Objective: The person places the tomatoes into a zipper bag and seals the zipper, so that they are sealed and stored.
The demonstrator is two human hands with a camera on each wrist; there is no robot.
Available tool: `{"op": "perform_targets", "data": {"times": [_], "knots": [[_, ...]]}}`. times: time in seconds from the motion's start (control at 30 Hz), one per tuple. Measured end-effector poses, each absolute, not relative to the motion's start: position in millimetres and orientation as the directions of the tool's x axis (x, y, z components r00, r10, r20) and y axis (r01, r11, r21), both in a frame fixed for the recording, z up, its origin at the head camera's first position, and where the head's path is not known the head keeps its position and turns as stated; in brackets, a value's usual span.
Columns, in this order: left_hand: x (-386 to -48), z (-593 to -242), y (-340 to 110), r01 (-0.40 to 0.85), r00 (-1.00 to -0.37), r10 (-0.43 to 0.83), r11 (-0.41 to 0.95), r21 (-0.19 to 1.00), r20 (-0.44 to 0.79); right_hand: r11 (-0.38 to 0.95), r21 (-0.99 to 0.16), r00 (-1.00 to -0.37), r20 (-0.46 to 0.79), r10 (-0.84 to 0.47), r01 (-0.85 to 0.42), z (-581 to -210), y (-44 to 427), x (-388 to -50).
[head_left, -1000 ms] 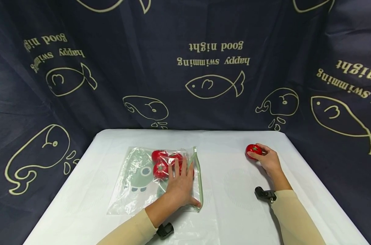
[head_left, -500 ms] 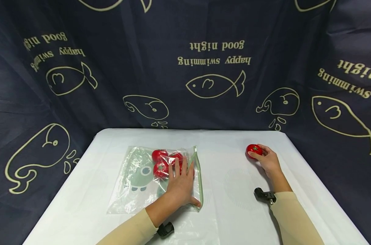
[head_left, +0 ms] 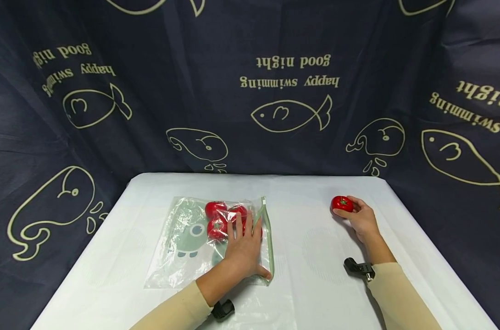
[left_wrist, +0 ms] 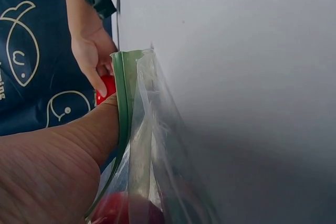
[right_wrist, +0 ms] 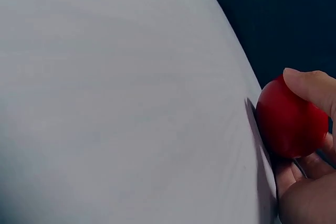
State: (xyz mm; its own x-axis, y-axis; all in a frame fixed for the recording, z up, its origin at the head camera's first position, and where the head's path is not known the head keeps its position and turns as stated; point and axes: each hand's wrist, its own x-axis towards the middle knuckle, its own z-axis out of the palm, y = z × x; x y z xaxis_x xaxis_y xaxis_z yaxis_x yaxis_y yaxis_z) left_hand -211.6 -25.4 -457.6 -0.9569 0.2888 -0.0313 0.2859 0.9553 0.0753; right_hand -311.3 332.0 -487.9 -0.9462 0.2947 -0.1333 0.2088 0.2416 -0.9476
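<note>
My left hand [head_left: 242,255] lies with spread, straight fingers over a clear zip bag [head_left: 161,270] that has a green cartoon print. Its thumb is at the bag's green zip edge [left_wrist: 124,98], on the right side in the head view. Several red tomatoes [head_left: 217,228] sit inside the bag, partly hidden by those fingers. At the back right of the table, my right hand [head_left: 364,221] grips another red tomato [head_left: 341,203] between thumb and fingers. In the right wrist view this tomato [right_wrist: 289,119] is close to the white surface; whether it touches cannot be told.
A white cloth covers the table [head_left: 303,302]. Behind it hangs a dark blue curtain [head_left: 217,55] with fish and whale drawings. Black wrist cameras [head_left: 357,268] sit on both arms.
My right thumb has slid slightly lower on the tomato, and the tomato has shifted a little toward me. The left hand and the bag stay in place.
</note>
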Motion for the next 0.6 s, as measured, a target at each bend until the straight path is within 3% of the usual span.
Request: {"op": "perform_targets", "data": {"times": [0.6], "knots": [[-210.1,-456.6,-25.4,0.279,-0.959,0.283,0.956,0.085,-0.034,0.287,-0.939,-0.965,-0.122,0.234,0.188,-484.9,326.6,-288.6]]}}
